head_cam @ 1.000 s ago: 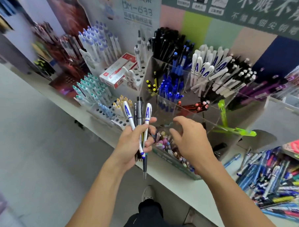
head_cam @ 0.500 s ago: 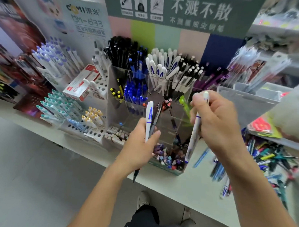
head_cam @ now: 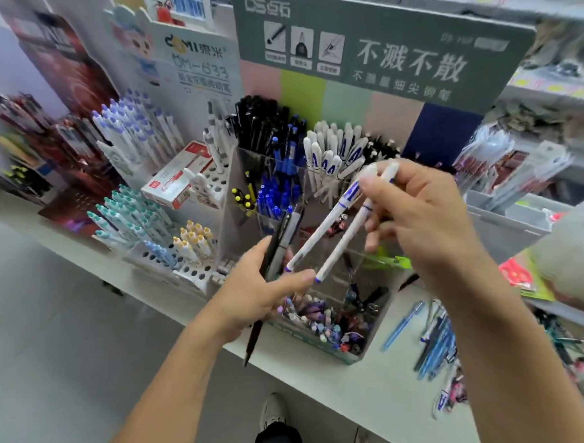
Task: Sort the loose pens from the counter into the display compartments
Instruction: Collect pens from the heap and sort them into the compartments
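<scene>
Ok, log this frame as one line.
right hand: holds two white pens | left hand: holds dark pens | loose pens: on counter

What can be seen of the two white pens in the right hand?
The two white pens look like plastic, with slim white barrels, blue rings and blue tips; one cap bears blue lettering. The right hand pinches them together at their cap ends, so they slant down and leftward, side by side and slightly splayed, over the clear display compartments. Their lower tips lie near the left hand; contact there is unclear.
</scene>
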A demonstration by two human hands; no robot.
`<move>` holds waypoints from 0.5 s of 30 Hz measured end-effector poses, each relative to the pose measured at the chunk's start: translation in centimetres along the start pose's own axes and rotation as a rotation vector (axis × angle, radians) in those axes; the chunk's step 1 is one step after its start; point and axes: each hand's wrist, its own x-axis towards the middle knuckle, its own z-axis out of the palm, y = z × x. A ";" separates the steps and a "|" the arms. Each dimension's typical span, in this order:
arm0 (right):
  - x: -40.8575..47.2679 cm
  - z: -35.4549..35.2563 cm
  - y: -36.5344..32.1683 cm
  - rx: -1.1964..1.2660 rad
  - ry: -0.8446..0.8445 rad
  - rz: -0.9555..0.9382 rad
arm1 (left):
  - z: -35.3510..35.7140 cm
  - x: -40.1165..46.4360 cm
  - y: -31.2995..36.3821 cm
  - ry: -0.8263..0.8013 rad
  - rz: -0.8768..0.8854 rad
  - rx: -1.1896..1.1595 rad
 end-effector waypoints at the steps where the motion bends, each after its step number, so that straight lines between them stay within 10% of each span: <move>1: 0.4 -0.7 -1.0 0.019 0.071 -0.110 | -0.7 -0.1 -0.2 0.020 0.012 -0.100; 6: 4.8 -2.2 -3.9 -0.417 0.414 -0.585 | -2.0 0.7 0.4 0.192 0.095 -0.223; 15: 10.6 1.8 -0.2 -0.998 0.125 -0.235 | 1.1 6.5 6.4 0.360 0.495 0.196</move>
